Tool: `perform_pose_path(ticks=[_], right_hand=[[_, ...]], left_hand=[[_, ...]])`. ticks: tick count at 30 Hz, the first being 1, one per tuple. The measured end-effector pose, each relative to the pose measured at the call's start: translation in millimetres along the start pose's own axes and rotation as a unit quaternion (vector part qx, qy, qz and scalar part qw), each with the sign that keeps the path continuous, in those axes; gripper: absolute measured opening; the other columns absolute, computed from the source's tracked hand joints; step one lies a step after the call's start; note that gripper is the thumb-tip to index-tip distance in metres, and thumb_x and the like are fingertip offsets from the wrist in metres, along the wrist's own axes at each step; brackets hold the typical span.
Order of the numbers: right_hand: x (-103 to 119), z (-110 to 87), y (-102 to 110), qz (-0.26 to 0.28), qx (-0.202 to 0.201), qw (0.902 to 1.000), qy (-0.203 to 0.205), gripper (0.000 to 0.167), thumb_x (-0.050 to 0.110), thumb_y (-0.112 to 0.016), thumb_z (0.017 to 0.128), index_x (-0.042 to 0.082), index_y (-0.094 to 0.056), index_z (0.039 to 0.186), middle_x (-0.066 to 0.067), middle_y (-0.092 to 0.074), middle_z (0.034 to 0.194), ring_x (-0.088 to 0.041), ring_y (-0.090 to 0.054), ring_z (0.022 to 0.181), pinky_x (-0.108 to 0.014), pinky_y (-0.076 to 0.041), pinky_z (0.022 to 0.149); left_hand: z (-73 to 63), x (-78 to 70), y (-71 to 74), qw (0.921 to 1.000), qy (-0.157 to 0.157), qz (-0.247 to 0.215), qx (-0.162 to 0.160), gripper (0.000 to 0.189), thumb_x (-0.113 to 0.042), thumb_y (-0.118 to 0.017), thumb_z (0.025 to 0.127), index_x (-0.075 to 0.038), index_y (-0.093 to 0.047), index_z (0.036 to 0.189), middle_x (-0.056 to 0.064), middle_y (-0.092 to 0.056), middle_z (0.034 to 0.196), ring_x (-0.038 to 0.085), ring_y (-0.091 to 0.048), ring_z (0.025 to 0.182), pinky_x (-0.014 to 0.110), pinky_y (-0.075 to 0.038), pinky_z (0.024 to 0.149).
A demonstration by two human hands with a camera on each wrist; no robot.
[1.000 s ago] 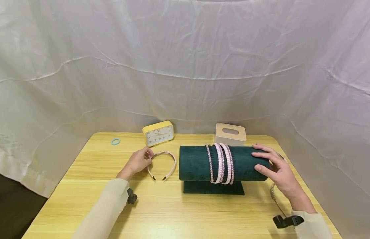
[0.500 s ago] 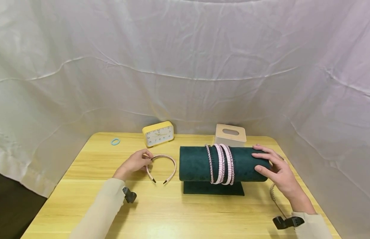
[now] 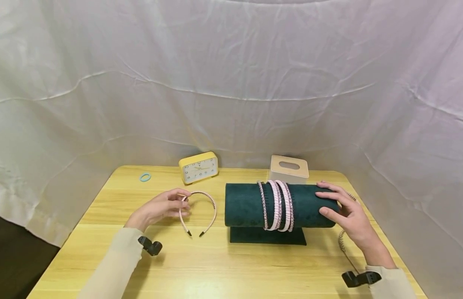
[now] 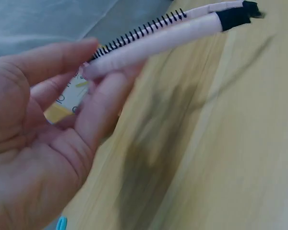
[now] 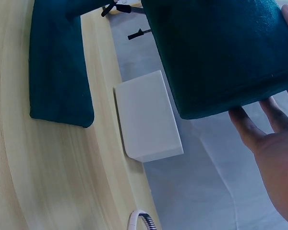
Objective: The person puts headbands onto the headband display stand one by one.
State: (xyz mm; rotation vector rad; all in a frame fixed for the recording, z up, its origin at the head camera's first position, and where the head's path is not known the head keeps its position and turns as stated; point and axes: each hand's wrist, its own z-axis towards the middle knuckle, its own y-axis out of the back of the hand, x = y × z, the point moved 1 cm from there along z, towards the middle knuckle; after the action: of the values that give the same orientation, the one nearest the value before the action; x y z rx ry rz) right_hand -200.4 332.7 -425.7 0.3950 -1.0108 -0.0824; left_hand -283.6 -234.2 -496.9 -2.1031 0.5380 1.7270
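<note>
My left hand [image 3: 157, 209] pinches a thin pink headband [image 3: 215, 207] near one side of its arch, fingers and thumb on opposite faces. In the left wrist view the headband [image 4: 156, 48] shows dark teeth along its inner side and black tips, and its shadow lies apart from it on the wood. Spread over the right end of a dark green velvet roll stand [image 3: 242, 205] rests my right hand [image 3: 349, 220]. Several pink and purplish headbands [image 3: 288, 207] circle the middle of that stand. In the right wrist view, fingertips touch the roll's end [image 5: 225, 62].
A yellow alarm clock [image 3: 199, 168] stands at the back, and a tissue box [image 3: 289, 166] sits behind the stand. Far left lies a light blue ring [image 3: 145, 177]. Another headband [image 3: 342, 241] is partly hidden behind my right hand. Pale cloth [image 3: 231, 83] surrounds the table.
My left hand has moved left and slightly nearer, carrying the headband along; its black tips now sit lower and further left. The right hand stays on the stand.
</note>
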Motion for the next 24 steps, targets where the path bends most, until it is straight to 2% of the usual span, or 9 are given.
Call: perform_pose_path(ticks=[3, 7, 10, 13, 16, 22, 24], right_hand=[[-1, -0.2, 0, 0.002, 0.000, 1.0000, 0.000, 0.044, -0.022, -0.066, 0.095, -0.011, -0.065, 0.138, -0.013, -0.048, 0.164, -0.016, -0.041, 0.155, -0.014, -0.050, 0.112], [-2, -0.4, 1, 0.000, -0.001, 1.0000, 0.000, 0.044, -0.022, -0.066, 0.095, -0.011, -0.065, 0.138, -0.011, -0.049, 0.164, -0.015, -0.041, 0.154, -0.014, -0.050, 0.111], [-3, -0.4, 1, -0.002, 0.000, 1.0000, 0.000, 0.044, -0.022, -0.066, 0.095, -0.011, -0.065, 0.138, -0.011, -0.049, 0.164, -0.015, -0.041, 0.154, -0.014, -0.050, 0.111], [-2, -0.4, 1, -0.001, -0.001, 1.0000, 0.001, 0.044, -0.023, -0.066, 0.095, -0.011, -0.065, 0.137, -0.011, -0.049, 0.164, -0.016, -0.041, 0.154, -0.014, -0.049, 0.112], [-1, -0.1, 1, 0.000, -0.001, 1.0000, 0.001, 0.045, -0.023, -0.066, 0.094, -0.011, -0.065, 0.137, -0.011, -0.049, 0.164, -0.016, -0.041, 0.154, -0.014, -0.048, 0.113], [1, 0.1, 0, 0.000, 0.001, 1.0000, 0.002, 0.045, -0.023, -0.066, 0.095, -0.011, -0.065, 0.138, -0.012, -0.048, 0.164, -0.016, -0.041, 0.154, -0.014, -0.049, 0.113], [1, 0.2, 0, -0.001, 0.000, 1.0000, 0.001, 0.045, -0.023, -0.066, 0.095, -0.011, -0.065, 0.138, -0.012, -0.048, 0.164, -0.016, -0.041, 0.154, -0.014, -0.049, 0.112]], left_hand=[[-3.1, -0.7, 0.4, 0.9999, -0.011, 0.008, -0.010, 0.046, -0.002, -0.067, 0.106, 0.004, -0.051, 0.148, 0.017, -0.056, 0.129, 0.032, -0.069, 0.120, 0.047, -0.061, 0.109], [-7.5, -3.4, -1.1, 0.9985, -0.015, 0.042, -0.030, 0.043, -0.010, -0.073, 0.105, -0.001, -0.057, 0.145, 0.022, -0.055, 0.137, 0.029, -0.067, 0.117, 0.037, -0.062, 0.100], [-10.9, -6.3, -3.5, 0.9979, -0.017, 0.053, -0.033, 0.040, -0.011, -0.072, 0.105, -0.006, -0.060, 0.143, 0.023, -0.053, 0.141, 0.029, -0.065, 0.114, 0.032, -0.061, 0.095], [-13.6, -9.9, -6.9, 0.9979, -0.021, 0.052, -0.031, 0.038, -0.010, -0.072, 0.105, -0.008, -0.062, 0.142, 0.022, -0.053, 0.142, 0.028, -0.067, 0.113, 0.033, -0.062, 0.095], [-16.2, -13.9, -10.1, 0.9972, -0.028, 0.061, -0.032, 0.040, -0.010, -0.071, 0.106, -0.005, -0.061, 0.144, 0.025, -0.052, 0.146, 0.028, -0.068, 0.116, 0.034, -0.063, 0.097], [-22.1, -21.7, -16.9, 0.9927, -0.047, 0.104, -0.039, 0.051, -0.011, -0.073, 0.104, -0.005, -0.055, 0.151, 0.032, -0.050, 0.151, 0.036, -0.069, 0.119, 0.039, -0.062, 0.097], [-24.5, -24.8, -20.4, 0.9912, -0.055, 0.115, -0.037, 0.052, -0.010, -0.073, 0.104, -0.007, -0.055, 0.153, 0.032, -0.050, 0.151, 0.038, -0.071, 0.116, 0.040, -0.062, 0.096]])
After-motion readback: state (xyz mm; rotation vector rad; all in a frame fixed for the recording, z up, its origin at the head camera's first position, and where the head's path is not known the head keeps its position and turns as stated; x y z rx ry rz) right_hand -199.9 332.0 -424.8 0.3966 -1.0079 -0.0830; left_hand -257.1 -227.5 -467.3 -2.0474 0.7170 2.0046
